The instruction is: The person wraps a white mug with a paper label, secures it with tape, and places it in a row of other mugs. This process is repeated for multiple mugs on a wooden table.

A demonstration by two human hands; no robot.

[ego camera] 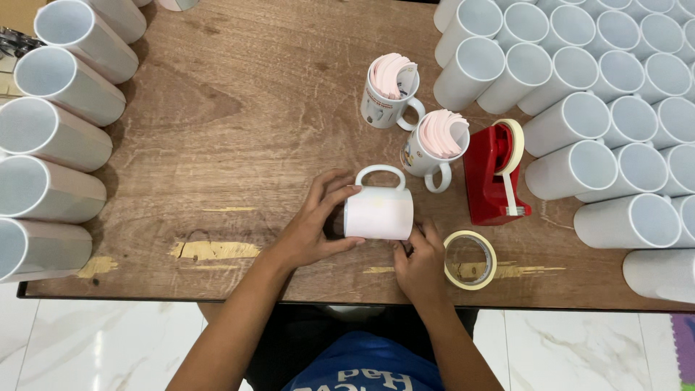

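Our left hand (313,228) curled around a paper-wrapped white mug (378,210) lying sideways, our right hand (420,264) pinching its lower edge, tape roll (470,260) beside, red tape dispenser (494,174) near.

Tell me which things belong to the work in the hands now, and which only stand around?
In use:
- left hand and right hand holding the white ceramic mug wrapped in pale paper

Standing around:
- red tape dispenser
- loose roll of yellowish tape
- two printed mugs stuffed with pink sheets
- rows of plain white mugs
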